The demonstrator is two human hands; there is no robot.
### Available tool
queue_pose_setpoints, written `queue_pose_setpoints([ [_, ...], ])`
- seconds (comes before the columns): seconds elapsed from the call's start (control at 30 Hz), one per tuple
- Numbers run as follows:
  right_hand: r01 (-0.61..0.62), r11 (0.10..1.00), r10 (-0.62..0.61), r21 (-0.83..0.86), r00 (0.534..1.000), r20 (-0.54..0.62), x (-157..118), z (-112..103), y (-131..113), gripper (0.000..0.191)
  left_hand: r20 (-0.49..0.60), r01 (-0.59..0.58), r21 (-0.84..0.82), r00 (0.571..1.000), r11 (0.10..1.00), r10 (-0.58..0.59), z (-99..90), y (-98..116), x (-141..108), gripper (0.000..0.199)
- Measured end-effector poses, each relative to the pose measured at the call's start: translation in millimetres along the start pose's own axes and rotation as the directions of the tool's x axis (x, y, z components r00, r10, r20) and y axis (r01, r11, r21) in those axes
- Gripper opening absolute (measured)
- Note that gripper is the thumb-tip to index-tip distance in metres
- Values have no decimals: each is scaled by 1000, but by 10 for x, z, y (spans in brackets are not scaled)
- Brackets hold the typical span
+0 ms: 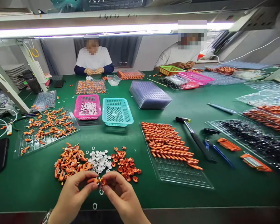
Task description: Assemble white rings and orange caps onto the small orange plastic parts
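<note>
- Fingers (117,178) pinched on both sides: L hand (71,193) has an orange curved pc (92,180), R hand (125,196) has what looks like an orange cup (103,182), tips nearly meeting.
- Held pcs are just nearside of the white disc pile (99,162); loose curved pcs (69,163) sit left of that pile, loose cups (128,166) right of it.
- Prob mating the two: imo line 'em up square, press straight, stay low over the table (154,196) b/c tiny bits could pop out. Don't force a tilted fit.
- Can't see the actual joint, fingers block it; yellow bit (101,179) there is unclear tbh.
- White ring (100,193) nearside of the pile: hanging or lying, can't tell.
- Wristwatch (47,216) mostly cut off.
</note>
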State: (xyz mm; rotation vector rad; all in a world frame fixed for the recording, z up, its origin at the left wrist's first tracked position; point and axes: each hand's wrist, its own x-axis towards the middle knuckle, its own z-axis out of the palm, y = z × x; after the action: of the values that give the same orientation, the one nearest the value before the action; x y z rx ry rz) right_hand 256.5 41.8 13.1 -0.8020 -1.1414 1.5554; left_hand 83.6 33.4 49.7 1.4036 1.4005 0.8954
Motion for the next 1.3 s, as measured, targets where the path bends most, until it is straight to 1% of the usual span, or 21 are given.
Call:
queue_pose_setpoints([
  [0.07,-17,1000,17,-4,1000,-5,3,-18,18,20,-32,21,-3,999,1000,-21,-19,-16,12,15],
  [0.13,-32,999,32,23,999,-5,4,-28,43,20,-60,12,32,998,999,-10,-51,-15,11,13],
  [0.2,-48,996,48,69,999,-1,4,-26,64,19,-56,20,20,998,1000,-18,-78,-3,1,13],
  [0.27,-65,991,64,121,998,14,3,-14,71,18,-18,60,-66,998,996,-61,-88,6,-7,15],
  [0.37,-78,981,71,177,996,46,5,11,53,15,28,127,-242,992,962,-124,-63,4,-10,23],
  [0.43,-75,977,63,199,996,65,9,25,26,14,24,139,-333,990,933,-139,-21,-2,-16,27],
  [0.5,-72,973,53,220,995,89,16,32,-3,14,16,139,-389,989,911,-144,31,-1,-30,28],
  [0.63,-90,963,57,253,989,136,29,12,-15,15,6,144,-394,988,908,-154,94,25,-63,31],
  [0.8,-129,949,109,288,991,83,27,-35,56,23,-55,121,-396,986,910,-155,94,23,-77,29],
  [0.87,-146,942,129,303,989,75,21,-39,78,26,-45,118,-431,987,894,-152,104,11,-80,28],
  [0.93,-139,947,118,289,989,87,10,-39,83,26,-5,125,-466,990,876,-143,116,3,-79,28],
  [0.97,-129,958,108,256,990,94,3,-41,79,25,17,131,-478,990,869,-140,119,0,-76,27],
  [1.07,-67,995,59,74,993,104,-15,-59,40,22,90,175,-509,985,843,-150,114,-4,-55,27],
  [1.13,5,999,0,-39,992,127,-21,-75,0,18,125,218,-530,976,819,-179,106,-5,-38,30],
  [1.17,37,997,-27,-66,989,145,-21,-80,-20,16,132,234,-537,972,811,-193,104,-5,-32,31],
  [1.23,71,996,-62,-46,984,170,-19,-80,-50,11,131,251,-540,968,803,-214,103,-6,-28,32],
  [1.3,62,997,-67,38,984,165,-13,-69,-60,6,125,250,-541,968,803,-217,105,-10,-32,33],
])
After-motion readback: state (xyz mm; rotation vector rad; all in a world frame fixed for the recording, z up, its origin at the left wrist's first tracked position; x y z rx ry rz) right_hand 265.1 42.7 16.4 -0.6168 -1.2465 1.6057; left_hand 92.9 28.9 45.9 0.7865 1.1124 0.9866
